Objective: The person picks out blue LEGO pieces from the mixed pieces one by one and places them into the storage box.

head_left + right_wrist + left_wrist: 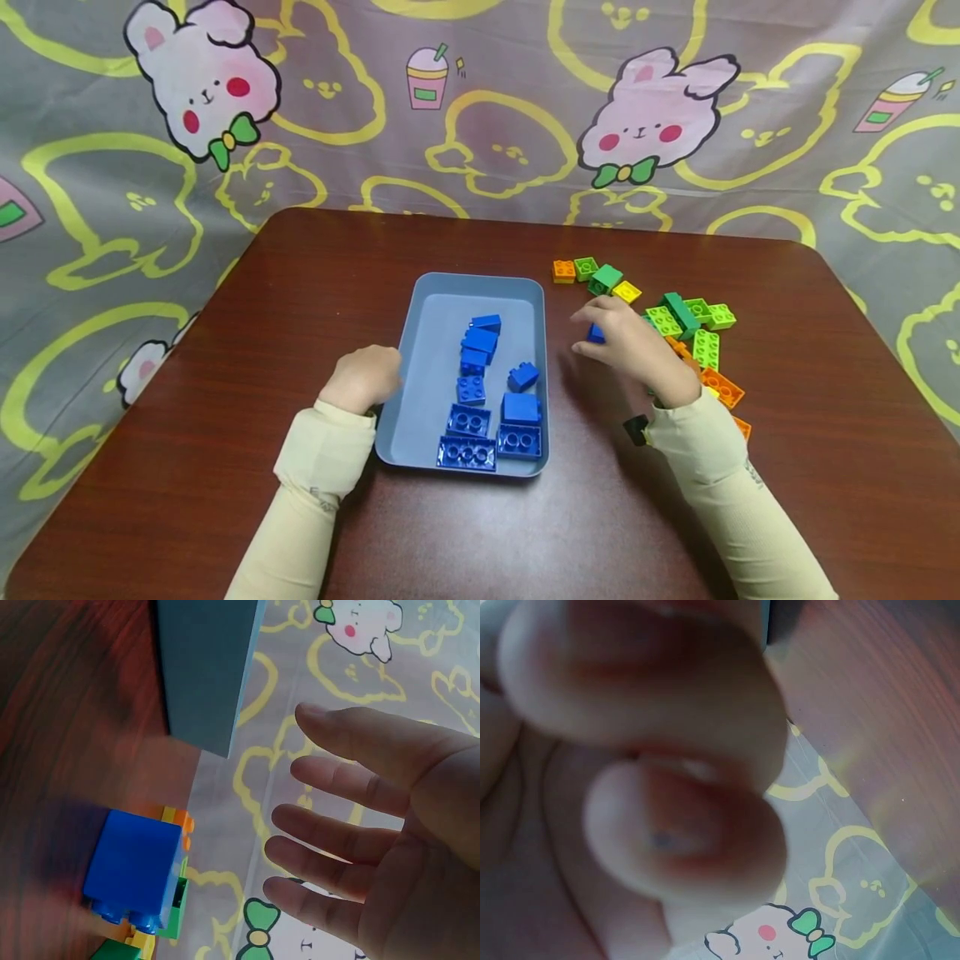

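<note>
My left hand (363, 379) is at the left rim of a grey-blue tray (435, 285), its fingers curled at the rim; the exact contact is hidden. Close up in the left wrist view, the curled fingers (690, 832) fill much of the picture. Several blue toy bricks (470, 390) lie in the tray. Right of it, my right hand (626, 342) hovers with fingers spread apart and nothing held. Just beyond its fingers, a blue brick (596, 333) is partly hidden in the head view. The right wrist view shows this blue brick (135, 862) clearly, apart from the hand.
Green, orange and yellow bricks (707, 348) are scattered on the brown table (315, 275) to the right, some behind the right forearm. A short row (604, 279) lies farther back. A patterned cloth (495, 108) hangs behind the table.
</note>
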A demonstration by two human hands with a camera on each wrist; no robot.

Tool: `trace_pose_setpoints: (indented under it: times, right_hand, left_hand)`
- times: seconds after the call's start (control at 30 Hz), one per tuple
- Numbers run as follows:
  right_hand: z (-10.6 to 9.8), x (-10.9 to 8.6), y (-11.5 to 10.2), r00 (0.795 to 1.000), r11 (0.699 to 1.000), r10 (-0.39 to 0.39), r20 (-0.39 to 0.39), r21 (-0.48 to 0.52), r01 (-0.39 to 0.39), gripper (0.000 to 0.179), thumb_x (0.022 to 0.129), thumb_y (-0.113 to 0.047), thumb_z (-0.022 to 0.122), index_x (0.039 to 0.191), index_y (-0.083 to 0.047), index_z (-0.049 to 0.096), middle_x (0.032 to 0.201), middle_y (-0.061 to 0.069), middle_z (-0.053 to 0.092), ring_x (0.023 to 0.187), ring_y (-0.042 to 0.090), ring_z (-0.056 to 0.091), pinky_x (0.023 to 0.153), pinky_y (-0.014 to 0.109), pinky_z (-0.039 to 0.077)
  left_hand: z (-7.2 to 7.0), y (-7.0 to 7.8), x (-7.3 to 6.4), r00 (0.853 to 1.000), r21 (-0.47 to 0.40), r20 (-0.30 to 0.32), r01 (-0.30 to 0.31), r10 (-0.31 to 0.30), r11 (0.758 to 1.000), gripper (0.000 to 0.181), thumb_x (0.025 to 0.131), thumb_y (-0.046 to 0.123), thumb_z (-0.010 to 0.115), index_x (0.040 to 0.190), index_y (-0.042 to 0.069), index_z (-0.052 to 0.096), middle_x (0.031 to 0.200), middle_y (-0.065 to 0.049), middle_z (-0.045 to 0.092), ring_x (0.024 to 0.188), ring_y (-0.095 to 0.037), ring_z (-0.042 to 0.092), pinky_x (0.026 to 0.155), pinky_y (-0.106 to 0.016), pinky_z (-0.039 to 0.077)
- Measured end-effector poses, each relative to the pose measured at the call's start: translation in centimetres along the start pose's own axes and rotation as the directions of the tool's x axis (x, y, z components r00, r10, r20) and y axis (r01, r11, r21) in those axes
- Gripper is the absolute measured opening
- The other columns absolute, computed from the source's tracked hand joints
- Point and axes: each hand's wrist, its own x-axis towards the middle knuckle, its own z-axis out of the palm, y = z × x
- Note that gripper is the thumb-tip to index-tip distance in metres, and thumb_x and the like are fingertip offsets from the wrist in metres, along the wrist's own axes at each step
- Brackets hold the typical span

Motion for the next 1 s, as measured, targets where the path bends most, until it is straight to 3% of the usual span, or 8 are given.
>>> trace_pose_setpoints:
  times: [0.5,1.0]
  right_hand:
    - [0.3,-0.2,1.0,0.999,1.000,0.012,-0.050,-0.007,-0.012,0.035,0.075,-0.012,0.073,0.104,0.003,0.060,0.104,0.021,0.053,0.097,0.036,0.047,0.079,0.047,0.044]
    - [0.8,-0.1,2.4,0.995,0.996,0.093,-0.022,0.004,-0.093,0.041,0.076,-0.013,0.072,0.111,0.003,0.057,0.109,0.023,0.050,0.101,0.038,0.043,0.078,0.050,0.043]
  left_hand:
    - [0.1,0.2,0.0,1.000,0.002,-0.004,-0.002,0.002,1.000,0.013,0.084,0.008,0.053,0.078,0.002,0.061,0.080,-0.013,0.059,0.067,-0.024,0.055,0.056,-0.041,0.044]
    - [0.1,0.2,0.0,1.000,0.005,0.001,0.007,-0.007,1.000,0.014,0.084,0.008,0.051,0.084,0.001,0.063,0.089,-0.017,0.061,0.075,-0.029,0.058,0.059,-0.044,0.045]
